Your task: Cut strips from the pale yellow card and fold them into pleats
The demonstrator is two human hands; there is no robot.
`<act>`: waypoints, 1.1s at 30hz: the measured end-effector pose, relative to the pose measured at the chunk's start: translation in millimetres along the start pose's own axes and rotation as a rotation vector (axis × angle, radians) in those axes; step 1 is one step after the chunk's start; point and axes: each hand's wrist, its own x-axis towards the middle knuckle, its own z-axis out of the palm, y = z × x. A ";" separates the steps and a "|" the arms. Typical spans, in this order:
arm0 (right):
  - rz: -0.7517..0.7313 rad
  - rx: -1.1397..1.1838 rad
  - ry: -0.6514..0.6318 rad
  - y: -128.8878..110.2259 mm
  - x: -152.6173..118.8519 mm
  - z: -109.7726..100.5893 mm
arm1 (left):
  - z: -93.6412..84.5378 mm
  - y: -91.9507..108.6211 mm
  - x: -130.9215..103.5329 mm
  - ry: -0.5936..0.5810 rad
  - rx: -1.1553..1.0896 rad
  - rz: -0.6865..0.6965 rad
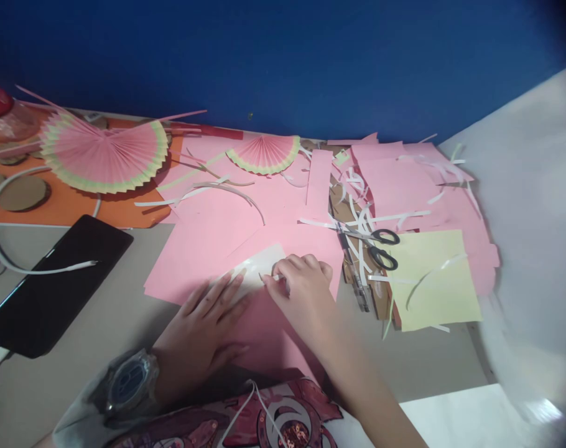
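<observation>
My left hand lies flat with fingers spread on a pink paper sheet. Its fingertips press on a white, glossy flat piece, partly covered by both hands; whether it is a ruler I cannot tell. My right hand is closed in a pinch beside it, around what looks like a pencil. Only a short pointed end shows, resting near the white piece's edge. Pink paper also lies under both hands, close to my body.
Scissors, a cutter and white strips lie to the right, beside a yellow sheet and stacked pink paper. Pleated paper fans stand along the blue wall. A black phone and white cable are left.
</observation>
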 end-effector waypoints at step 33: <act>-0.050 0.021 0.067 5.2 -0.7 11.7 | 0.7 -1.0 2.5 -0.020 -0.055 -0.019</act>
